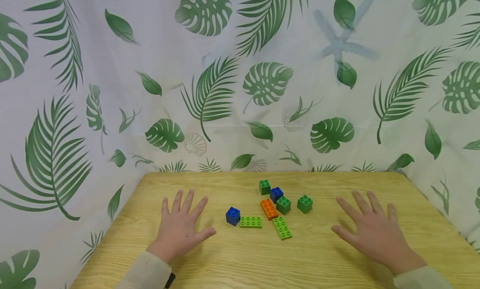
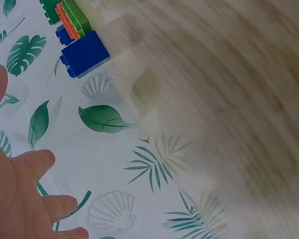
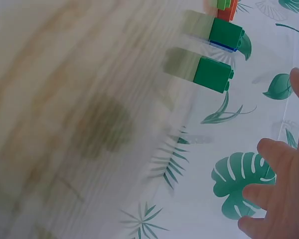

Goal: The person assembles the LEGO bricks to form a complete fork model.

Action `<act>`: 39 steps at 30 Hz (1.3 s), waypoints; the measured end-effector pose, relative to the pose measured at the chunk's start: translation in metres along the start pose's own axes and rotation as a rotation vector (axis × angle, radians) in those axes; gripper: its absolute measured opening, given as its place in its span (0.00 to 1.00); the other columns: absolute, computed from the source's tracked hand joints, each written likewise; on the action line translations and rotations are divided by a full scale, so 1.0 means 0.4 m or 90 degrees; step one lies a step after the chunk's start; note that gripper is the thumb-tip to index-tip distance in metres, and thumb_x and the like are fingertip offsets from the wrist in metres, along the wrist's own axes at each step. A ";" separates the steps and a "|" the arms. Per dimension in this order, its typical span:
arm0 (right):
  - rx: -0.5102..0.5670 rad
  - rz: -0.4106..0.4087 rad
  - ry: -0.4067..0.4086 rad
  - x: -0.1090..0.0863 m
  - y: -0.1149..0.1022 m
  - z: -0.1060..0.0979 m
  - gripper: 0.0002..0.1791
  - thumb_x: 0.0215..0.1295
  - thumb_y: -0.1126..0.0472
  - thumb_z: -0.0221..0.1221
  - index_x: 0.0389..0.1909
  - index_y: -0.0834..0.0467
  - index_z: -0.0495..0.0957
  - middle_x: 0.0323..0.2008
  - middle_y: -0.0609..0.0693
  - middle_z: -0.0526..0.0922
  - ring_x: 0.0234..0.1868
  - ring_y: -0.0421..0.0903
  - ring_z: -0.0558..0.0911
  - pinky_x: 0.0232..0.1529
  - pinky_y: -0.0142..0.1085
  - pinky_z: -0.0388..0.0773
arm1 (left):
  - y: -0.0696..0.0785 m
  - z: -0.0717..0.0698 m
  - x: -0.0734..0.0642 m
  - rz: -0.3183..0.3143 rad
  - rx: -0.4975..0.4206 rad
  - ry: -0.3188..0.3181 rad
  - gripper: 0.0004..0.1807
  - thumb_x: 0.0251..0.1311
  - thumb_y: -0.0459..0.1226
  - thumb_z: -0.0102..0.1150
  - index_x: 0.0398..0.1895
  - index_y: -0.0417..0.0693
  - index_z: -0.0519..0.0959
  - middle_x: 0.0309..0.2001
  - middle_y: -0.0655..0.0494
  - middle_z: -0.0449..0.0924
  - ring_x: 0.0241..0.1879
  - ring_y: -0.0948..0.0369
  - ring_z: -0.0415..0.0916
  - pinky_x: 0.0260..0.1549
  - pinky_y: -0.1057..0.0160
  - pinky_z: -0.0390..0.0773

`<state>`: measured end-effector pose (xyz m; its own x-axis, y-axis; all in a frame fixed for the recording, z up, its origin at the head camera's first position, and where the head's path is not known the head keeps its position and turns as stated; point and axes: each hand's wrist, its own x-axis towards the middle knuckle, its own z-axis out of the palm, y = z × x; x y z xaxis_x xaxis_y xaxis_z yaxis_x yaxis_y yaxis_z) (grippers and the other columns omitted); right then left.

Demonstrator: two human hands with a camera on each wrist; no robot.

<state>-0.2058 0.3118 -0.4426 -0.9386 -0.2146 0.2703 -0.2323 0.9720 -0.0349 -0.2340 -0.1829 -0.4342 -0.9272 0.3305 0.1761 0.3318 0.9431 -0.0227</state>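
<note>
My left hand [image 1: 180,228] is spread over the left part of the table, fingers straight, holding nothing. Nearest to it is a dark blue building brick [image 1: 233,216], touching or close beside a flat light green brick [image 1: 251,222]. On the right, my other hand [image 1: 376,232] is likewise spread, nothing in it. A green brick [image 1: 305,203] lies closest to that hand. Between the hands are also an orange brick [image 1: 269,209], a second light green brick [image 1: 282,227], another green brick [image 1: 283,205], a second blue brick [image 1: 276,194] and a rear green brick [image 1: 264,187].
The wooden table [image 1: 210,264] has its far edge against a white curtain [image 1: 225,151] printed with green leaves. That cloth also runs along the left side. A dark band [image 1: 170,280] shows at the left sleeve.
</note>
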 end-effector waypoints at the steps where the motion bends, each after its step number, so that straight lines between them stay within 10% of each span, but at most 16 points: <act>1: -0.001 -0.003 0.002 0.003 -0.002 0.000 0.45 0.65 0.24 0.51 0.77 0.45 0.62 0.75 0.66 0.56 0.73 0.75 0.51 0.57 0.80 0.42 | 0.001 0.002 0.001 0.001 0.003 0.000 0.56 0.54 0.82 0.26 0.80 0.63 0.57 0.80 0.43 0.46 0.78 0.38 0.36 0.64 0.25 0.37; 24: 0.053 -0.059 -0.012 0.084 -0.079 0.037 0.41 0.70 0.29 0.50 0.77 0.48 0.63 0.75 0.63 0.59 0.75 0.68 0.52 0.61 0.76 0.49 | 0.043 0.036 0.038 0.042 -0.094 -0.018 0.46 0.62 0.67 0.57 0.79 0.59 0.59 0.73 0.46 0.64 0.74 0.40 0.54 0.67 0.29 0.44; 30: 0.098 -0.065 -0.012 0.112 -0.109 0.045 0.39 0.72 0.32 0.51 0.76 0.50 0.64 0.74 0.64 0.61 0.74 0.69 0.54 0.63 0.73 0.52 | 0.062 0.049 0.058 0.044 -0.210 -0.042 0.44 0.64 0.59 0.63 0.79 0.53 0.60 0.71 0.48 0.67 0.71 0.43 0.60 0.66 0.33 0.55; 39: 0.206 -0.085 -0.011 0.173 -0.145 0.069 0.37 0.71 0.36 0.56 0.73 0.54 0.69 0.69 0.65 0.68 0.72 0.72 0.58 0.64 0.70 0.55 | 0.063 0.083 0.114 0.037 -0.501 -0.185 0.43 0.67 0.41 0.66 0.80 0.50 0.55 0.72 0.45 0.65 0.69 0.47 0.66 0.64 0.43 0.66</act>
<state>-0.2643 0.2379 -0.4482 -0.8983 -0.3416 0.2764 -0.4189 0.8557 -0.3039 -0.2736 -0.1428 -0.4592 -0.8769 0.4761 -0.0663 0.3051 0.6580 0.6885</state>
